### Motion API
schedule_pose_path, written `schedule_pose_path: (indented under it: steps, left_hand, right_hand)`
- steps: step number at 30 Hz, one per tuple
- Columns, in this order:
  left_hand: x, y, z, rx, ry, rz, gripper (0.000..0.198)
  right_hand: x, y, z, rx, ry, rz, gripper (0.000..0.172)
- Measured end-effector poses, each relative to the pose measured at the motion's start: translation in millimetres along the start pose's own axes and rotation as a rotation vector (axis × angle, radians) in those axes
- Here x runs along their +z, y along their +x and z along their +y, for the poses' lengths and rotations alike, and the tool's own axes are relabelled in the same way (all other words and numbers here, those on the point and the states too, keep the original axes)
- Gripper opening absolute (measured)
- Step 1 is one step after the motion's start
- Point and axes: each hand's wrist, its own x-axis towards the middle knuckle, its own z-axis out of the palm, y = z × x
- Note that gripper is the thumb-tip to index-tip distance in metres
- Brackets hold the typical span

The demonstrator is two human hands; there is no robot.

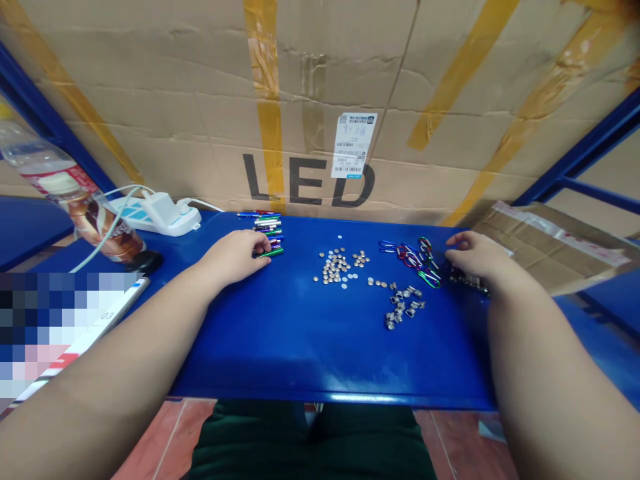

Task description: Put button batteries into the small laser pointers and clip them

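Note:
My left hand (235,257) rests on the blue table (300,347), its fingers curled on a green tube at the near end of a row of small coloured metal tubes (267,230). My right hand (475,257) lies palm down at the right, fingers bent over a pile of small dark metal parts (467,280), beside a heap of coloured carabiner clips (417,260). Between the hands lie several round button cells (336,267) and a cluster of small silver fittings (403,303).
A large cardboard box marked LED (310,100) stands behind the table. A plastic bottle (75,200) lies at the left near a white power strip (160,213) with a cable. A flat cardboard piece (555,243) lies at the right. Blue shelf posts frame both sides.

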Motion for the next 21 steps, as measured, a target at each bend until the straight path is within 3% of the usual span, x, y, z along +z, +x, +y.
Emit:
schedule_pose_path:
  steps: [3, 8, 11, 15, 18, 21]
  left_hand:
    - [-2.5, -2.2, 2.6, -0.043, -0.013, -0.006, 0.013]
    - [-7.5, -5.1, 9.9, -0.087, -0.077, -0.020, 0.013]
    - [-8.1, -4.9, 14.5, -0.079, -0.130, -0.022, 0.029]
    - [-6.8, -6.5, 24.4, 0.131, -0.229, 0.004, 0.038]
    - [-5.3, -9.9, 34.4, 0.313, -0.322, -0.024, 0.026]
    - [-2.8, -12.3, 42.1, 0.384, -0.410, -0.046, 0.016]
  right_hand:
    - [-0.3, -16.0, -15.6, -0.145, 0.057, 0.008, 0.018]
    - [8.7, -43.7, -40.8, -0.559, 0.134, -0.245, 0.022]
    - [13.8, -53.6, -50.4, -0.750, 0.095, -0.335, 0.022]
    - [16.6, -59.7, -57.3, -0.792, 0.055, -0.412, 0.018]
    - [18.5, -61.5, -61.0, -0.787, -0.020, -0.451, 0.013]
    - [21.6, -62.0, -63.8, -0.800, -0.062, -0.477, 0.009]
